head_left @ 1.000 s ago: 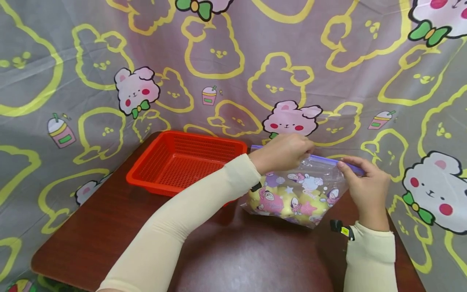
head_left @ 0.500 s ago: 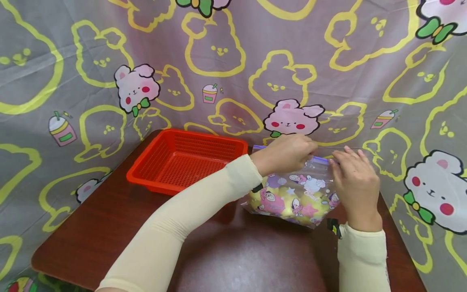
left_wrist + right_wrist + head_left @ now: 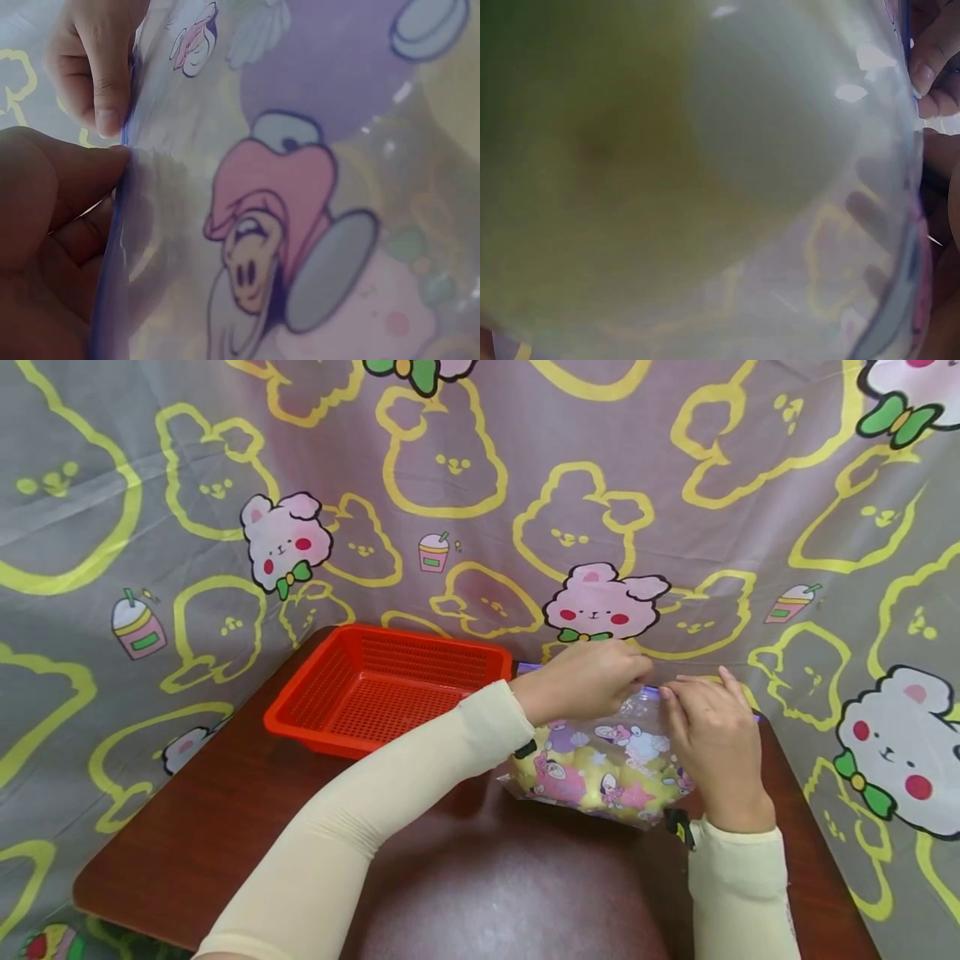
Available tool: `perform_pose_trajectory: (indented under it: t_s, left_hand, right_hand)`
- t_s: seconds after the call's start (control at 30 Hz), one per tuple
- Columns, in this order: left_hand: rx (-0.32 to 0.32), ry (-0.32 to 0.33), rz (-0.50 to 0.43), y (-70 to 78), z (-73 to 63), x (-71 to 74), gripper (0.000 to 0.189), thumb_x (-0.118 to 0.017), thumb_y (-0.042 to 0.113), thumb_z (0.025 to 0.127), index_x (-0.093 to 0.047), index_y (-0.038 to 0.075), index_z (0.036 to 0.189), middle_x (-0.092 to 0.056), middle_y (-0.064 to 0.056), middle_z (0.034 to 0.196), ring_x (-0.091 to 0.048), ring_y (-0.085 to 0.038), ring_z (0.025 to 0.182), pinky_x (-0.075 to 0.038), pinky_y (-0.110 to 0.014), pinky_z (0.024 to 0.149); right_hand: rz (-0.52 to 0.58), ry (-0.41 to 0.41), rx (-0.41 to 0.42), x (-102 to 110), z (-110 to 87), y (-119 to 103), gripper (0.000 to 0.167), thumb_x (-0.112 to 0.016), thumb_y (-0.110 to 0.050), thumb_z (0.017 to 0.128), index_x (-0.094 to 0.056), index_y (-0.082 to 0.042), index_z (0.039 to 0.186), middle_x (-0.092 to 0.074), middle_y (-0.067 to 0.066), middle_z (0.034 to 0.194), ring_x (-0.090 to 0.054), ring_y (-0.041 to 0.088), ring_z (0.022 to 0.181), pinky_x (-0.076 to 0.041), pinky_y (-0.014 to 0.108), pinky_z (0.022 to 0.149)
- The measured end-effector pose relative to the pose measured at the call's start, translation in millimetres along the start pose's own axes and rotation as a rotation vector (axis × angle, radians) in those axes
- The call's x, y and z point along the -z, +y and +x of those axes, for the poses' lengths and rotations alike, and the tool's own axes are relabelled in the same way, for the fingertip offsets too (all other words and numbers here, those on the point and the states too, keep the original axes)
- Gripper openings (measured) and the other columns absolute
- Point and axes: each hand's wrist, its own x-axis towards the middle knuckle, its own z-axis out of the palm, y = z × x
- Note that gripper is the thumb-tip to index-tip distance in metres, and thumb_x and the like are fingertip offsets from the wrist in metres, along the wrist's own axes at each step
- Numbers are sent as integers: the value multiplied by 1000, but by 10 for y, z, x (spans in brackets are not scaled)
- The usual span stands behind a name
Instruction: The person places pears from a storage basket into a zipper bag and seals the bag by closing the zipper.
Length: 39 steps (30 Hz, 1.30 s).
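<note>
A clear zip bag (image 3: 630,752) with a purple zip strip and cartoon prints stands on the table, holding several yellow-green round fruits (image 3: 592,172). My left hand (image 3: 588,681) pinches the strip near its middle. Just right of it, my right hand (image 3: 712,735) grips the same edge between thumb and fingers. From the left wrist view, the left thumb (image 3: 67,169) lies against the purple zip strip (image 3: 109,270), close to the tips of the right hand (image 3: 97,67). The bag's film and a blurred fruit fill most of the right wrist view.
To the left of the bag, a red perforated plastic basket (image 3: 390,693) stands at the back of the brown table (image 3: 225,827). A curtain (image 3: 465,460) printed with cartoon animals hangs close behind the table and along its sides.
My right hand has moved left along the zip strip, from the bag's right corner toward my left hand, and turned its back more to the head camera. The left hand has stayed nearly in place.
</note>
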Motion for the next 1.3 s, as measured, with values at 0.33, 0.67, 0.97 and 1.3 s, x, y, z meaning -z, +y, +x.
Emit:
perform_pose_trajectory:
  t_s: [0.33,0.67,0.97,1.3]
  left_hand:
    - [-4,23,-28,10,7,-5,14,-55,17,95,-61,14,83,-52,4,75,-47,-10,69,-39,-23,60]
    - [-7,15,-100,42,35,61,13,-57,12,93,-66,15,84,-58,8,76,-51,-7,69,-42,-21,61]
    - [0,3,-102,56,2,95,14,-57,13,94,-68,16,86,-58,9,77,-51,-6,69,-42,-20,62]
    - [-2,13,-90,23,-56,138,14,-57,13,93,-66,16,83,-57,8,75,-50,-6,67,-40,-21,58]
  right_hand:
    - [53,5,28,21,19,-11,21,-56,-13,97,-62,6,87,-64,21,80,-62,39,77,-37,53,102]
    - [89,57,36,24,16,16,21,-59,-13,96,-64,4,85,-64,19,76,-62,37,73,-40,51,99]
    - [99,85,46,33,-11,23,38,-52,-27,102,-65,5,84,-65,18,73,-63,34,68,-45,51,93]
    - [105,91,48,24,-4,13,43,-51,-31,102,-63,5,82,-64,18,72,-62,37,73,-46,53,90]
